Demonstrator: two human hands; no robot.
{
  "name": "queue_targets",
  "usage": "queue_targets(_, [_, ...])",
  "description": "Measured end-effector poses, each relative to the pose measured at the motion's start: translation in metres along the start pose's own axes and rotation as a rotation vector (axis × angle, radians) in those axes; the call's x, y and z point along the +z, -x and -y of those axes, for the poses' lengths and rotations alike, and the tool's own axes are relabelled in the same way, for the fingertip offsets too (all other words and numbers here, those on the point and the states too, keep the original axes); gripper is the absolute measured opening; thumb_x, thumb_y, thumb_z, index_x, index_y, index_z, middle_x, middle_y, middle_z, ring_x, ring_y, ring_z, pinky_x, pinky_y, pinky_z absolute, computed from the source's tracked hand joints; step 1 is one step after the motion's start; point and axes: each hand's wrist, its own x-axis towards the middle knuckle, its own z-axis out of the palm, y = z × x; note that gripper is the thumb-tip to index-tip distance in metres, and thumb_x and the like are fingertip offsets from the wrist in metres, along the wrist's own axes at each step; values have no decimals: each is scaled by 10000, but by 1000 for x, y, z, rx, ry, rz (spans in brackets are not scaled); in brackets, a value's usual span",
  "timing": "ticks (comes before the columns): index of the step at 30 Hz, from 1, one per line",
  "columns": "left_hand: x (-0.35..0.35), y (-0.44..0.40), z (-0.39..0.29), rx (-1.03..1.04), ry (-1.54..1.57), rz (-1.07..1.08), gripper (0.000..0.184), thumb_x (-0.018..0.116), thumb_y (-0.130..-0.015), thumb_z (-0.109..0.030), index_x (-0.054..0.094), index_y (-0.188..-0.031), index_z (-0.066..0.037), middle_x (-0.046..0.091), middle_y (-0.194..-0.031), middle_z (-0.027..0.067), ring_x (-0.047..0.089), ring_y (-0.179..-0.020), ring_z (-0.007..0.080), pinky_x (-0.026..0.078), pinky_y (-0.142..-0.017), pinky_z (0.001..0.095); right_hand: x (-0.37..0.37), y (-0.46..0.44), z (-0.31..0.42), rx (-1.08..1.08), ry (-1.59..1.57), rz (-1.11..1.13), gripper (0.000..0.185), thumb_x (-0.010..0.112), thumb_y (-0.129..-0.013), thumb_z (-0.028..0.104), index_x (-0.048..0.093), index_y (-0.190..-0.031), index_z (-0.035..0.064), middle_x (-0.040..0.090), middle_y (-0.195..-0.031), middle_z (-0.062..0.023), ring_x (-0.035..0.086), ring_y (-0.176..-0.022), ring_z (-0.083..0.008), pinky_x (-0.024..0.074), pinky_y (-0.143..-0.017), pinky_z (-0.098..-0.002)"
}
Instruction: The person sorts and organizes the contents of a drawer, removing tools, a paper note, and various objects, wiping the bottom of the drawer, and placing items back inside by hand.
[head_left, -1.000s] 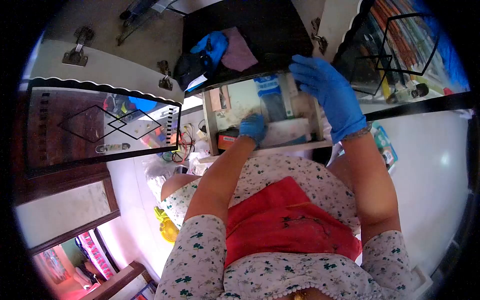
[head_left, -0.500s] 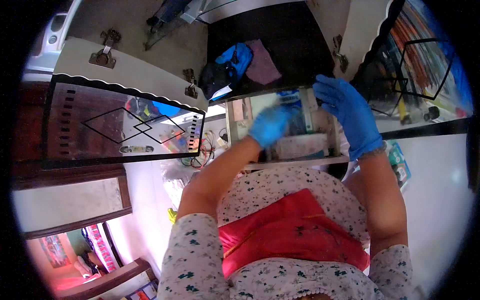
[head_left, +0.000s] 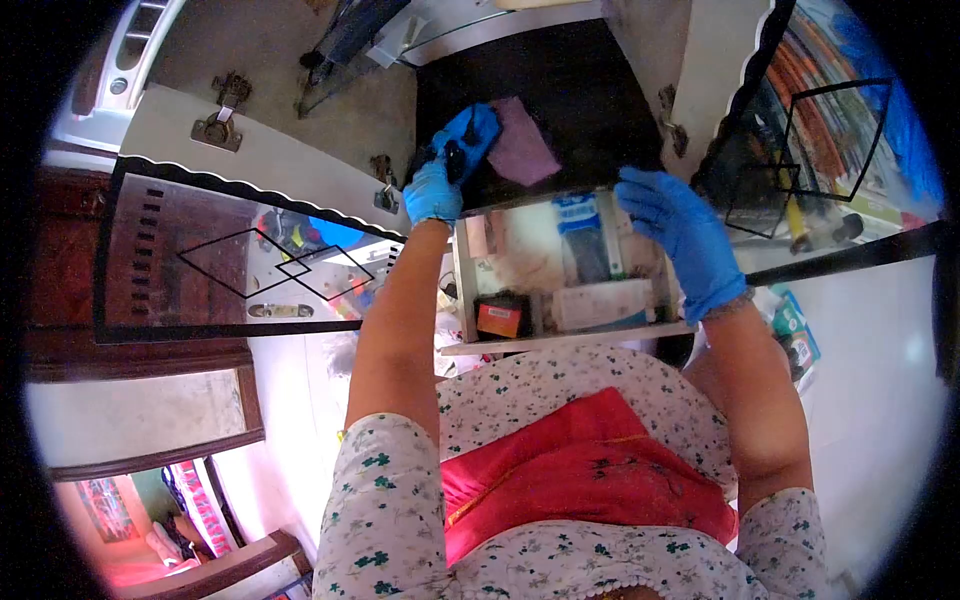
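My left hand [head_left: 433,194], in a blue glove, reaches into the dark cabinet at the left end of the shelf. Its fingers are bent in against a blue and black bundle [head_left: 474,132], and what lies between them is hidden. A mauve cloth [head_left: 526,142] lies flat just right of the bundle. My right hand [head_left: 684,236], also gloved in blue, is at the right side of the pulled-out drawer [head_left: 463,285], fingers extended and holding nothing. Inside the drawer are a blue-topped clear packet [head_left: 583,232], a white box [head_left: 601,303] and a small orange-and-black box [head_left: 499,319].
Glass-panelled doors with black diamond lines stand open, the left door [head_left: 215,255] and the right door [head_left: 780,170]. Papers or books [head_left: 808,110] show through the right glass. A teal-and-white package [head_left: 795,330] sits beyond my right forearm. Metal hinges [head_left: 220,125] stick out on the left.
My left hand has moved from over the drawer up and left to the blue and black bundle. More of the drawer's contents show. My right hand stays at the drawer's right side.
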Motion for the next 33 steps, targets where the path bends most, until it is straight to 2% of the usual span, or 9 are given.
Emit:
queue_targets(7, [-49,35,6,-10,93,-104,431,607,-722,-323,547,-1048,-49,599,-906,191,582,-845,317,448,-756,384,-3,0,-3,-17,-9,22,375,378,-882,334,530,-1126,94,579,-1063,-41,523,-966,-118,357,-848,-262])
queue_targets(9, [-43,47,26,-69,829,85,438,620,-728,-319,544,-1047,-30,611,-916,163,593,-836,235,450,-760,329,-4,1,-4,-32,-17,23,372,398,-869,345,539,-1112,101,587,-1053,-48,531,-946,-125,355,-848,-270])
queue_targets(12, [-80,97,14,-135,1035,501,402,615,-751,-273,546,-1045,-9,610,-932,100,561,-821,156,442,-761,291,-5,6,-3,-46,-35,45,366,401,-867,347,545,-1101,105,595,-1030,-38,533,-936,-117,360,-841,-272])
queue_targets(13, [-86,109,6,-144,739,569,365,597,-772,-218,542,-1063,-5,596,-956,62,537,-820,141,440,-773,290,-4,6,-3,-49,-29,51,365,402,-865,349,546,-1097,108,597,-1021,-33,533,-930,-114,361,-838,-272])
queue_targets(17, [6,126,30,-205,931,950,525,614,-737,-195,428,-1196,-20,546,-1091,123,513,-994,210,394,-892,323,-6,4,-6,-28,-1,53,367,400,-862,358,550,-1093,116,601,-999,-21,532,-924,-106,362,-835,-275])
queue_targets(21, [63,102,21,-334,1178,998,529,558,-779,-204,381,-1235,-2,495,-1167,165,525,-1002,248,421,-859,351,-10,-1,-9,-25,-19,45,374,396,-858,357,547,-1099,114,598,-1012,-28,528,-939,-118,356,-849,-283])
queue_targets(25, [113,72,7,-764,1287,910,495,531,-783,-229,405,-1206,-4,481,-1181,168,524,-981,299,419,-859,417,-11,2,-8,-22,9,3,383,394,-857,358,542,-1112,113,589,-1034,-39,524,-959,-140,348,-865,-295])
queue_targets(29, [144,54,0,-657,1718,685,447,545,-779,-233,457,-1181,-58,487,-1173,143,513,-984,272,417,-852,391,-7,-1,-10,31,39,-51,386,388,-860,360,539,-1121,119,583,-1046,-33,520,-980,-146,348,-868,-297])
queue_targets(33, [167,41,0,-606,1303,121,431,523,-797,-275,474,-1158,-46,498,-1167,143,511,-997,282,404,-853,371,-2,-1,-2,55,39,-32,398,368,-889,331,506,-1146,60,547,-1124,-70,510,-1022,-173,351,-888,-300])
